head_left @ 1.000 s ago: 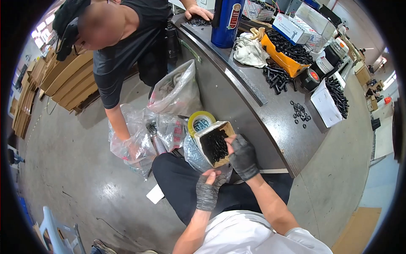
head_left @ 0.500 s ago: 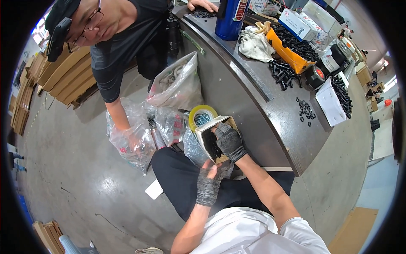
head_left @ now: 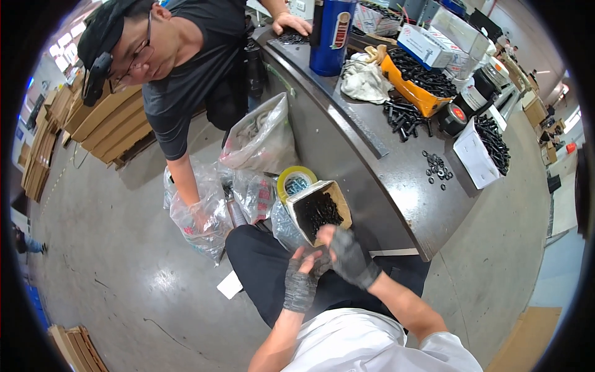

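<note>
Right hand [head_left: 351, 255], grey-gloved, curls by the square cardboard box [head_left: 342, 203] of small black pieces [head_left: 323, 210], grip unclear.

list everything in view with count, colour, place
table: 1, dark, right
carton: 1, white and brown, centre
fasteners: many, black, in carton, on table
tape roll: 1, yellow, beyond carton
plastic bags: at least 3, clear, left of table
cylinder: 1, blue, table
fabric bundle: 1, white, table
pack: 1, orange, table
boxes: several, white, table
small rings: many, black, table
cardboard stacks: several, brown, left floor
co-worker: 1, dark shirt, upper left
left hand: 1, grey glove, near carton
right hand: 1, grey glove, near carton
</note>
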The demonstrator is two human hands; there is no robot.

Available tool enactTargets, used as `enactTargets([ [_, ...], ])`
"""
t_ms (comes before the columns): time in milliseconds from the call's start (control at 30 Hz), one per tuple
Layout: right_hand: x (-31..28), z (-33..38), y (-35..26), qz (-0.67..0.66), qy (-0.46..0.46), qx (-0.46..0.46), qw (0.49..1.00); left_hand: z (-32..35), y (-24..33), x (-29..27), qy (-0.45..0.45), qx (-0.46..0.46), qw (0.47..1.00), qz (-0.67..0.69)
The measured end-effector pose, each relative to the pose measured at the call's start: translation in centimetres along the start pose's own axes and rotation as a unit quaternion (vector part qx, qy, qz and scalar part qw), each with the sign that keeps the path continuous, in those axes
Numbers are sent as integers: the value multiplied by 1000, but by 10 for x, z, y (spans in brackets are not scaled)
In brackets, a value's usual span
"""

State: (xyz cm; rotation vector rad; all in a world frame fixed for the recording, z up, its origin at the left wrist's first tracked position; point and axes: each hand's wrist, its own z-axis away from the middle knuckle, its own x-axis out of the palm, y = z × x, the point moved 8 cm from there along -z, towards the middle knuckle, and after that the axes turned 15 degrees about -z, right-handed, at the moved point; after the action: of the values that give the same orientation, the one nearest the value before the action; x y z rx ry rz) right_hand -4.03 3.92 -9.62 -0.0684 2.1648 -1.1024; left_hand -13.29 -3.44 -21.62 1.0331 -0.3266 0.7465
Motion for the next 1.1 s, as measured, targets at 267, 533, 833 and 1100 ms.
enactTargets([
  [267,-137,42,-119,34,-35,-38,998,28,50,39,-19,87,953,-291],
  [533,-277,6,-46,234,181,60,953,45,113,159,-94,323,824,-456],
  [833,-244,-13,-14,286,156,68,943,27,199,316,-135,607,495,-606],
  [1100,-244,-5,-14,292,130,32,947,-48,173,364,-50,512,330,-791],
])
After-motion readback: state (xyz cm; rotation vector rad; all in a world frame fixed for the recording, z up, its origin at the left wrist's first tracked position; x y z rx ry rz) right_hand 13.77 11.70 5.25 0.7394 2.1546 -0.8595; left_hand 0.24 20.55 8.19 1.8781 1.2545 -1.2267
